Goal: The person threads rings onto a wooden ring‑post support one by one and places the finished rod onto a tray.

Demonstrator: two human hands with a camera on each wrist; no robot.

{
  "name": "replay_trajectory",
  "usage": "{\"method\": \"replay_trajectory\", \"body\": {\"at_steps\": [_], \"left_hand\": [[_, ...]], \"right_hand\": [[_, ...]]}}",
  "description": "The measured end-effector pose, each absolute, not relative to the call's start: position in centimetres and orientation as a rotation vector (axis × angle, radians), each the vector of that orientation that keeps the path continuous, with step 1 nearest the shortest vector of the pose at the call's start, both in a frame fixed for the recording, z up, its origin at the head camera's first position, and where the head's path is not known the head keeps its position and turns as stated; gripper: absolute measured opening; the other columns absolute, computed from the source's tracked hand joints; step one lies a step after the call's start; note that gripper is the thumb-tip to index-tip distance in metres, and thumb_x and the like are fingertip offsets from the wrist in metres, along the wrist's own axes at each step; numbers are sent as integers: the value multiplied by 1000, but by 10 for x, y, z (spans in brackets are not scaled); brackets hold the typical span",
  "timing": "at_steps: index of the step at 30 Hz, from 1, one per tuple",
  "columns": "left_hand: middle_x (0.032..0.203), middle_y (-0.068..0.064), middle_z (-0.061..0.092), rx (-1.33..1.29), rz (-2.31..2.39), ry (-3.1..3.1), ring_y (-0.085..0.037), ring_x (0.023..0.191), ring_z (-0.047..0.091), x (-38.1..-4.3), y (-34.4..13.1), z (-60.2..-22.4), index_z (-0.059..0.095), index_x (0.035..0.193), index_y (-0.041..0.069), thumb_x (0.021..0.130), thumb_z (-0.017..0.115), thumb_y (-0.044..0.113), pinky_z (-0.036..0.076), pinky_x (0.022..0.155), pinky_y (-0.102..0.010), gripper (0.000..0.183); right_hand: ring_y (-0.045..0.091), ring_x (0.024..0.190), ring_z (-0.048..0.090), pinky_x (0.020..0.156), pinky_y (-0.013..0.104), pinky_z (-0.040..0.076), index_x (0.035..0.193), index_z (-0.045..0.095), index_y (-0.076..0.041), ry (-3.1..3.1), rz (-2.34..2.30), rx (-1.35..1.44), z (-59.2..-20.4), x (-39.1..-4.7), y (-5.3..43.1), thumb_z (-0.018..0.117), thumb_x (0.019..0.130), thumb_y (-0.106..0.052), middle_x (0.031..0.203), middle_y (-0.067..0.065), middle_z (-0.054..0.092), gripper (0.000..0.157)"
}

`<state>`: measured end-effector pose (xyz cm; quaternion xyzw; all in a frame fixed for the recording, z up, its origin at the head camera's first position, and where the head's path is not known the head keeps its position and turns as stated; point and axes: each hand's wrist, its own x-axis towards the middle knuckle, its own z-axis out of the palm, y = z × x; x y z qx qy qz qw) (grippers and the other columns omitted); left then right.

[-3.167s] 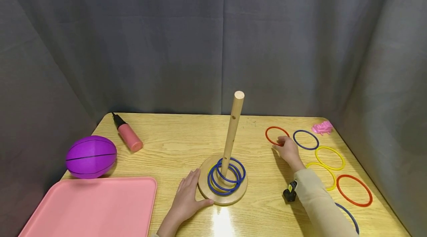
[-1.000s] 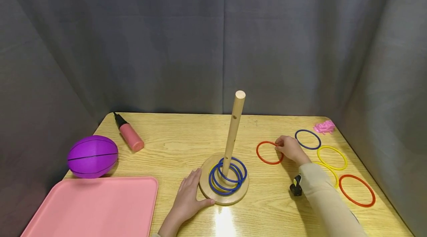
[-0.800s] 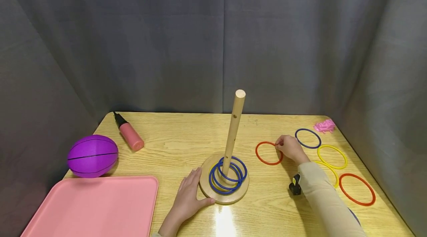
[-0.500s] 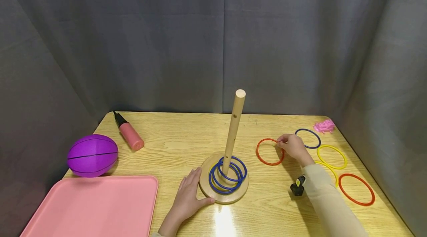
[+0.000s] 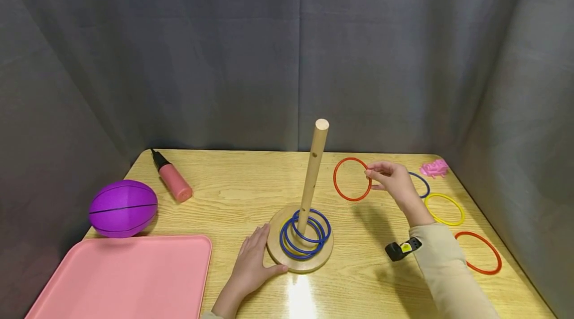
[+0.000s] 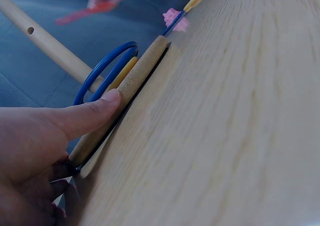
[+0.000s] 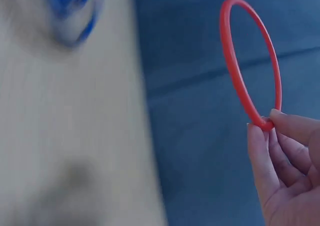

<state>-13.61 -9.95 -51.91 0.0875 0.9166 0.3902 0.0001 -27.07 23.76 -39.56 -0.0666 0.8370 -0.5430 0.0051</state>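
Note:
My right hand (image 5: 396, 182) pinches a red ring (image 5: 353, 200) between thumb and fingertips, raised above the table to the right of the wooden peg (image 5: 313, 172). In the right wrist view the red ring (image 7: 231, 55) stands up from the fingertips. The left hand (image 5: 252, 264) grips the edge of the peg's round base (image 5: 279, 255), its thumb on the near rim and its fingers along the left side. Several blue rings (image 5: 329, 235) lie loosely round the peg's foot, over a mostly hidden yellow ring (image 6: 122, 74).
To the right lie a blue ring (image 5: 427, 193), a yellow ring (image 5: 463, 214), another red ring (image 5: 499, 261) and a pink toy (image 5: 434, 168). On the left are a pink tray (image 5: 130, 279), a purple ball (image 5: 123, 208) and a pink-and-black hand pump (image 5: 175, 182). A grey curtain (image 5: 224, 60) stands behind.
My right hand first slid the red ring leftward on the table, then lifted it and tilted it up. The left hand has stayed at the base.

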Motion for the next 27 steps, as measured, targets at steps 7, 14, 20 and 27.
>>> {"method": "replay_trajectory", "body": {"at_steps": [7,14,20,27], "left_hand": [[157,-19,30,268,1218,2879,-38,147,23,-136,-100,-519,27,151,0,71,82,43,14,121,-58,106],[157,-19,30,274,1215,2875,-38,148,23,-135,-101,-518,27,151,1,71,82,44,14,121,-57,107],[156,-20,31,281,1219,2884,-39,147,24,-134,-100,-517,28,151,0,70,82,43,15,121,-58,107],[156,-21,31,293,1224,2881,-40,146,24,-134,-100,-517,28,150,-1,71,82,43,15,120,-59,106]], "right_hand": [[4,81,65,68,21,60,94,69,-18,2243,-2184,-381,-341,-246,197,68,90,-14,85,-7,67,6],[9,77,67,62,21,60,92,70,-10,1838,-2542,-473,-302,-227,175,61,93,-1,82,-1,71,13],[9,75,67,61,22,60,92,70,-9,1770,-2592,-489,-285,-220,162,60,92,2,80,0,71,15],[7,76,65,62,20,59,88,71,-15,1880,-2505,-373,-290,-216,150,62,92,-2,80,-5,70,16]]}}
